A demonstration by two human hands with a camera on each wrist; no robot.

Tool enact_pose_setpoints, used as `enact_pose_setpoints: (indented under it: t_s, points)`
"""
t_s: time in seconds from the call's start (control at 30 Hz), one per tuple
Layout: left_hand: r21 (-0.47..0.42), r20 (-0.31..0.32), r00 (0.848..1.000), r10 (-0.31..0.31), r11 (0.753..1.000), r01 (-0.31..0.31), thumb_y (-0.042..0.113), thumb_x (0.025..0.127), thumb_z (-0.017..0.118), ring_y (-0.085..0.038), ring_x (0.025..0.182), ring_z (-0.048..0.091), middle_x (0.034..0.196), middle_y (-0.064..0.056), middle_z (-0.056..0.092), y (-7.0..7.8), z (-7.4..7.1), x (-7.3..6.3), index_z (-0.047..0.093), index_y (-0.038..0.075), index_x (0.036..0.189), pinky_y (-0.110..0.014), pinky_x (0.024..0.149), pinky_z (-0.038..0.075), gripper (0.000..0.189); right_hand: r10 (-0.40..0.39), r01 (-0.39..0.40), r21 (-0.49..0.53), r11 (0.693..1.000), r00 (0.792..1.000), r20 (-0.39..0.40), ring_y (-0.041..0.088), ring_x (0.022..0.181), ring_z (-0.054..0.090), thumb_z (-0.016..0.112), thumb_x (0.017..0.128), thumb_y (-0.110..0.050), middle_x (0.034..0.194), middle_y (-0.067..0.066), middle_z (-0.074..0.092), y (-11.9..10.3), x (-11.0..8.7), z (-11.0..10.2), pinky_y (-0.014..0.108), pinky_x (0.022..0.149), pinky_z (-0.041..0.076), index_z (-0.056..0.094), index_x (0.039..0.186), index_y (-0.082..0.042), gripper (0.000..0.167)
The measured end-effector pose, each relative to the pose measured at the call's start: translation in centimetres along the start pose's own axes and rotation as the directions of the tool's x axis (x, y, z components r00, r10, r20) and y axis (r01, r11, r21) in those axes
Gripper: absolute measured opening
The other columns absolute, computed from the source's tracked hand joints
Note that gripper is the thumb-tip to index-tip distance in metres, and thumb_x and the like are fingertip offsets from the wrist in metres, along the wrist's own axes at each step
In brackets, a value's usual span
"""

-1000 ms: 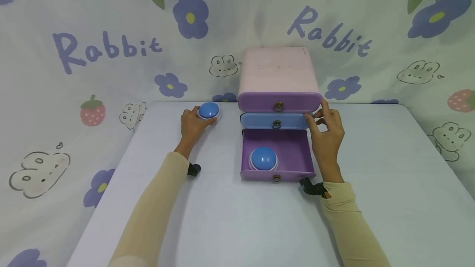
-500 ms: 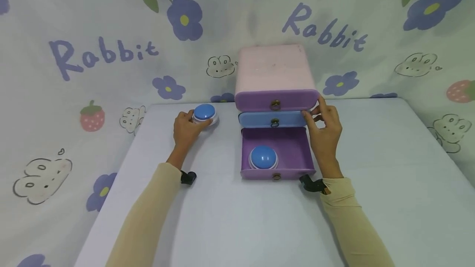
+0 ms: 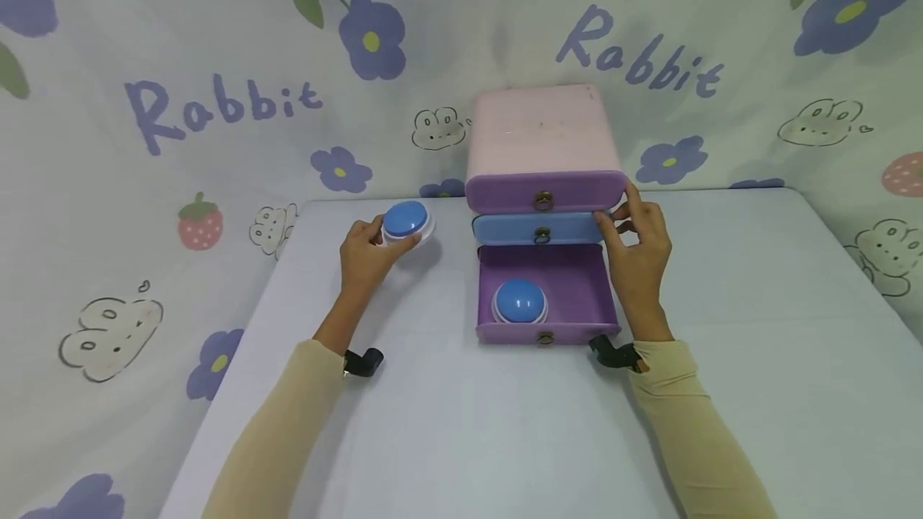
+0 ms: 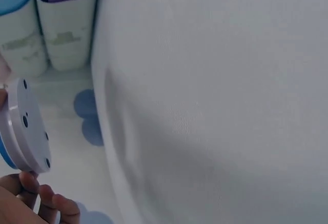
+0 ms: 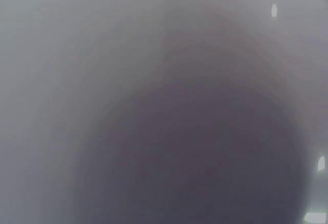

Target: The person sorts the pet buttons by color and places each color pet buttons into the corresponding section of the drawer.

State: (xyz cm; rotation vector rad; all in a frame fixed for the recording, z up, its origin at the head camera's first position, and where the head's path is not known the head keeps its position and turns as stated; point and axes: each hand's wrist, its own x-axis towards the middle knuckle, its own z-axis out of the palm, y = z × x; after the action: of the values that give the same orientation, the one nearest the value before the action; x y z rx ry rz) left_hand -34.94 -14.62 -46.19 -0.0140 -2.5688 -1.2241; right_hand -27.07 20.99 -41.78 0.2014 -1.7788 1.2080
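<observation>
My left hand [image 3: 363, 263] grips a round push button [image 3: 405, 219] by its white base, fingers and thumb on either side of the blue dome. In the left wrist view the button's pale underside [image 4: 33, 126] with small dark holes faces sideways, off the table. My right hand [image 3: 639, 259] holds the right edge of a pink drawer cabinet [image 3: 541, 130], thumb at the corner of its blue middle drawer [image 3: 573, 228] and index finger reaching up its side. A second blue-domed button [image 3: 520, 301] sits in the pulled-out purple bottom drawer [image 3: 584, 287], towards its left. The right wrist view is only a dark blur.
The cabinet stands at the back of a white table [image 3: 447, 423], before a curtain [image 3: 252, 14] printed with rabbits and flowers. Its purple top drawer [image 3: 505, 193] is in, while the blue one sticks out slightly. Black wrist cameras hang under both wrists.
My left hand has lifted the button from the table and tilted it, and the wrist has come slightly nearer and to the left. My right hand has stayed at the cabinet's edge.
</observation>
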Motion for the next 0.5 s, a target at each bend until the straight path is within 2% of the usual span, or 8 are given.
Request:
enact_pose_setpoints:
  t_s: [0.17,0.33,0.43,0.5]
  points:
    - [-0.010,0.014,0.999,0.046,0.999,-0.046,0.039,0.074,0.088,-0.023,0.090,0.044,0.095,-0.009,0.047,1.0,-0.3,-1.3,0.062,0.003,0.135,-0.033,0.074,0.036,0.076,-0.012,0.012,-0.002,1.000,1.000,-0.003,0.037,0.084,0.053,0.073,0.081,0.017,0.088,0.029,0.053,0.0,0.0,0.0,0.020,0.073,0.046,0.059,0.131,0.011,0.052]
    - [-0.033,0.017,0.996,0.088,0.996,-0.088,0.036,0.074,0.089,-0.023,0.088,0.043,0.094,-0.010,0.047,2.1,-0.4,-2.5,0.065,0.004,0.131,-0.034,0.073,0.034,0.070,-0.014,0.014,-0.017,1.000,1.000,-0.012,0.020,0.084,0.053,0.074,0.080,0.016,0.087,0.008,0.054,0.2,0.0,0.0,0.020,0.073,0.046,0.060,0.131,0.009,0.053]
    - [-0.051,0.024,0.995,0.097,0.994,-0.095,0.036,0.074,0.089,-0.024,0.089,0.043,0.093,-0.010,0.047,2.7,-0.6,-3.4,0.065,0.004,0.131,-0.035,0.073,0.034,0.070,-0.010,0.010,-0.018,1.000,1.000,-0.015,0.020,0.084,0.052,0.074,0.080,0.017,0.088,0.007,0.054,0.3,0.0,0.1,0.018,0.073,0.045,0.060,0.131,0.009,0.053]
    - [-0.070,0.031,0.994,0.103,0.992,-0.101,0.036,0.074,0.089,-0.024,0.089,0.043,0.093,-0.009,0.047,3.1,-0.7,-3.9,0.065,0.002,0.132,-0.035,0.073,0.035,0.070,-0.010,0.009,-0.017,1.000,1.000,-0.014,0.025,0.084,0.053,0.074,0.080,0.017,0.087,0.014,0.054,0.3,0.0,0.1,0.017,0.073,0.044,0.060,0.131,0.010,0.054]
